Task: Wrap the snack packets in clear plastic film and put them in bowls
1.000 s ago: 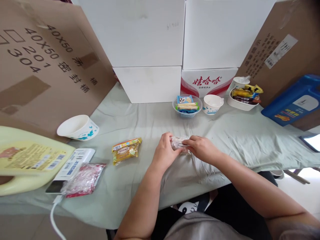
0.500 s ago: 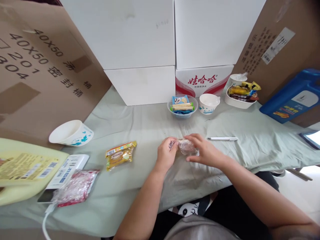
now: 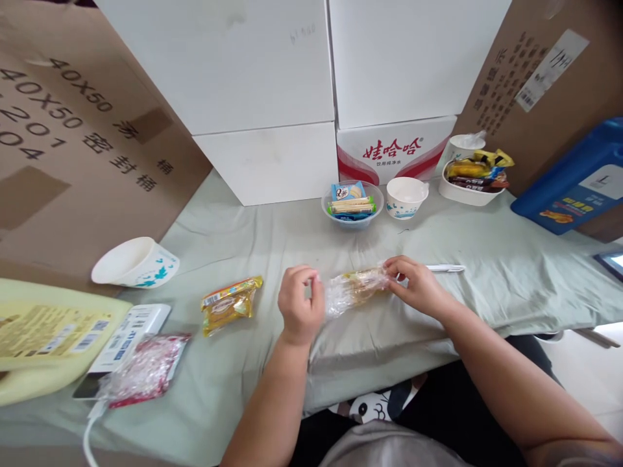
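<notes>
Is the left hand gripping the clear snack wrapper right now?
No. The left hand is curled just beside the clear wrapper, apart from it, while only the right hand pinches its far end.

Both forearms bare, entering from 6 o'clock and converging toward centre. Left hand (image 3: 299, 303) sits at about 7 o'clock of centre: loose fist, fingers curled in, thumb and forefinger tips pinched together, knuckles up. Right hand (image 3: 417, 287) at about 4 o'clock, palm down, fingers bent, tips pinched and pointing to 9 o'clock. Hands apart, not touching. Right forearm runs out toward 5 o'clock.
</notes>
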A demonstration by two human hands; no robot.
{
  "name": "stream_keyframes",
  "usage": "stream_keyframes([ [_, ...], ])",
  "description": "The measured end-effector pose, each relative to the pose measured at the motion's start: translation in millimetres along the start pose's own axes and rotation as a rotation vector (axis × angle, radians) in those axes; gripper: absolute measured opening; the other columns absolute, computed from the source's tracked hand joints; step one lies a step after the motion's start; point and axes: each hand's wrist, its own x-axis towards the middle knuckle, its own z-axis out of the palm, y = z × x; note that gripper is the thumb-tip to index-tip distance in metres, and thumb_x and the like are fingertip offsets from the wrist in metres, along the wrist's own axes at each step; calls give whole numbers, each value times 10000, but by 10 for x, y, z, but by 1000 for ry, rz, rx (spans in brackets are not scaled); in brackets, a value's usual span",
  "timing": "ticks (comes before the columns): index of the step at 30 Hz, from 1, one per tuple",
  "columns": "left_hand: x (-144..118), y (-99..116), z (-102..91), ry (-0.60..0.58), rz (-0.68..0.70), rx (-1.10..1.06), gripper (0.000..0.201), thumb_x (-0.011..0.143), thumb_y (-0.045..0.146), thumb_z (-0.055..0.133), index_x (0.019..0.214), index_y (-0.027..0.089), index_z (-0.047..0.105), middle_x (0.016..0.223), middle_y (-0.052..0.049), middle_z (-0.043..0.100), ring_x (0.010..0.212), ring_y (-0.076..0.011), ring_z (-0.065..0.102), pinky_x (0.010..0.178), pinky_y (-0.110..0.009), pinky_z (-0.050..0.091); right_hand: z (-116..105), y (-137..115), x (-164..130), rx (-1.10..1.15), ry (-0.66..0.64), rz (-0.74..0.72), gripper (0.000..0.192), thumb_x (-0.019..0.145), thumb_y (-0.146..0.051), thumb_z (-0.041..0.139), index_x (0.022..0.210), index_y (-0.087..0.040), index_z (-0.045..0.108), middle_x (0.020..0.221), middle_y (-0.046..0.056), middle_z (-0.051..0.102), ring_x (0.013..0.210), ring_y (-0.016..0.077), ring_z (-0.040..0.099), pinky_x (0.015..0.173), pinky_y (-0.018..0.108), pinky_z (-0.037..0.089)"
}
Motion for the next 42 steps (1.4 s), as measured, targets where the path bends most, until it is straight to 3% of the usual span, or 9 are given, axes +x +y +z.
stream_keyframes([
  [2,-16,109,17,-177,125,-92,155,878,189,557,1030,206,588,935,-55,666,883,-183,616,796,-324,511,49,-78,-16,-5,10,-9,45,816,-191,586,793,-216,558,1048,60,630,770,150,613,697,305,498],
  [7,-53,65,92,-635,71,-3,177,862,247,642,1035,216,658,1009,-57,695,958,-215,628,857,-375,506,-44,69,22,43,35,125,87,799,-283,595,764,-213,559,864,38,633,665,150,587,626,302,485],
  [11,-34,50,100,-541,112,86,89,870,154,610,826,203,669,849,-23,695,846,-192,612,827,-368,461,-265,247,45,-130,341,291,115,737,-213,576,851,-205,583,859,63,651,793,235,629,715,394,509],
  [15,5,281,37,-441,230,110,122,894,137,563,822,181,651,848,-36,694,846,-194,606,836,-372,445,-301,48,-28,-231,720,-66,265,769,-94,508,995,-222,563,1093,105,635,1098,269,575,932,481,465],
  [20,-83,684,-90,-743,332,12,106,892,127,560,844,179,638,965,-34,703,951,-199,623,891,-368,452,-227,-315,-134,-165,296,-391,223,887,-124,472,1057,-233,565,991,77,666,959,219,631,827,385,507],
  [25,-169,842,-171,-1174,137,160,64,889,230,604,847,190,631,855,-30,683,848,-219,655,745,-345,519,-222,-411,-172,-501,-338,-48,204,953,-251,445,915,-179,632,772,56,702,695,190,658,610,287,420],
  [31,-87,668,-85,-967,-94,411,330,936,206,520,1264,199,554,1271,-98,613,912,-229,697,724,-344,573,-187,-386,-205,-747,-470,136,228,927,-307,506,859,-169,674,739,100,715,709,263,692,593,318,416],
  [35,-115,536,7,-879,-156,488,687,844,249,675,1457,236,364,1537,-159,352,963,-297,705,749,-419,603,-191,-401,-186,-660,-341,117,186,867,-345,634,949,-180,658,813,78,714,756,270,683,635,348,482],
  [42,-228,466,102,-763,4,241,1041,710,86,768,1507,349,153,1630,-156,38,1424,-347,345,1072,-499,442,-9,-133,-31,-383,-119,-160,549,826,-277,692,1338,-199,509,1302,138,591,1196,277,542,1003,461,453],
])
